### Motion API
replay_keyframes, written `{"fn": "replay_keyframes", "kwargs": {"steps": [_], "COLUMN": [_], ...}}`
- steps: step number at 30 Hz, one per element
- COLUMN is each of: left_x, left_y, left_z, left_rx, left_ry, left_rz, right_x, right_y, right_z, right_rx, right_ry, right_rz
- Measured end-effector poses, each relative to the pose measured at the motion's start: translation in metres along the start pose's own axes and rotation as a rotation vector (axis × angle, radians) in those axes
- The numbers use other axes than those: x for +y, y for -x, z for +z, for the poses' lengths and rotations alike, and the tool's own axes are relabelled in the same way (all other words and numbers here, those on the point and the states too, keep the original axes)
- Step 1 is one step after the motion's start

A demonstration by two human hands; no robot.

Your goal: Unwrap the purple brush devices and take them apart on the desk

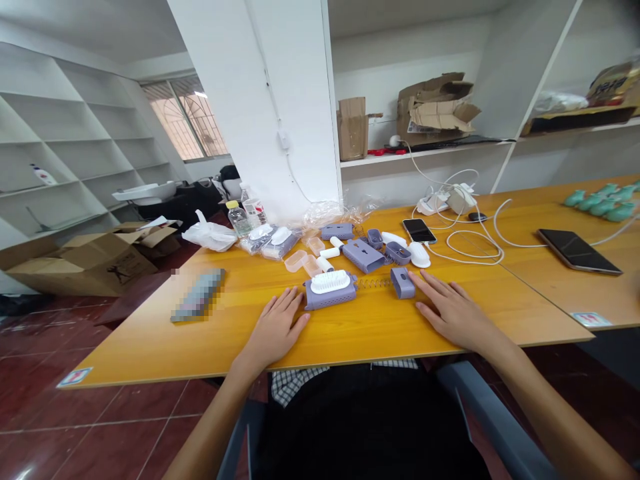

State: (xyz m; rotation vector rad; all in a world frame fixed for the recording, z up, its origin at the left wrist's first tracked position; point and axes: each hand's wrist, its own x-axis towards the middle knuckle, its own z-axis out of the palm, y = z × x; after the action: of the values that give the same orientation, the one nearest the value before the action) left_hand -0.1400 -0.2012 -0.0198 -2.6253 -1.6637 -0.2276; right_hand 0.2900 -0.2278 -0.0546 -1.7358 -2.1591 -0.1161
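Note:
My left hand (281,327) lies flat on the table, fingers stretched out, close to the left end of a purple plastic case (331,299). A white oval brush (330,281) sits on top of that case. From the case's right side a thin coil spring (375,284) runs toward a short purple sleeve-like part (403,284). My right hand (445,308) rests palm down with fingers apart, its fingertips beside the short part; whether they touch it I cannot tell. Behind lie another purple case (364,256), small purple cups (399,252), white rollers (330,253) and clear pinkish cups (297,261).
Bagged purple-and-white pieces (280,243) and bottles (240,219) stand at the back left. A blurred grey object (199,295) lies left on the wooden table (240,273). A phone (419,231), white cables (475,257), a tablet (579,251) and green figures (603,202) are to the right.

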Motion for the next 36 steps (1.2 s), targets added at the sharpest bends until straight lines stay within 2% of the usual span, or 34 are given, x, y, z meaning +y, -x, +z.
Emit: {"fn": "replay_keyframes", "kwargs": {"steps": [7, 14, 16, 18, 21, 23, 26, 29, 31, 33, 36], "left_x": [-0.003, -0.005, -0.005, -0.003, 0.008, 0.021, 0.050, 0.085, 0.105, 0.119, 0.130], "left_y": [0.001, 0.001, 0.002, 0.003, 0.008, 0.013, 0.021, 0.020, 0.010, -0.006, -0.033], "left_z": [0.003, 0.007, 0.006, 0.003, -0.005, -0.011, -0.018, -0.021, -0.020, -0.017, -0.008], "left_rx": [0.048, 0.114, 0.189, 0.316, 0.508, 0.552, 0.499, 0.399, 0.326, 0.286, 0.239], "left_ry": [0.037, 0.055, 0.067, 0.091, 0.156, 0.215, 0.336, 0.438, 0.449, 0.410, 0.336], "left_rz": [0.013, 0.029, 0.034, 0.066, 0.189, 0.281, 0.366, 0.441, 0.479, 0.460, 0.396], "right_x": [-0.003, -0.003, -0.001, 0.000, 0.001, 0.000, -0.004, -0.013, -0.021, -0.028, -0.034], "right_y": [0.001, 0.001, 0.000, 0.000, 0.003, 0.005, 0.007, 0.005, 0.004, 0.003, 0.002], "right_z": [-0.007, -0.008, -0.008, -0.010, -0.014, -0.018, -0.020, -0.019, -0.017, -0.016, -0.017], "right_rx": [0.102, 0.245, 0.251, 0.241, 0.197, 0.168, 0.145, 0.154, 0.160, 0.139, 0.118], "right_ry": [-0.068, -0.089, -0.143, -0.222, -0.341, -0.381, -0.416, -0.449, -0.457, -0.471, -0.486], "right_rz": [-0.097, 0.126, 0.135, 0.108, -0.001, -0.080, -0.165, -0.186, -0.184, -0.200, -0.199]}}
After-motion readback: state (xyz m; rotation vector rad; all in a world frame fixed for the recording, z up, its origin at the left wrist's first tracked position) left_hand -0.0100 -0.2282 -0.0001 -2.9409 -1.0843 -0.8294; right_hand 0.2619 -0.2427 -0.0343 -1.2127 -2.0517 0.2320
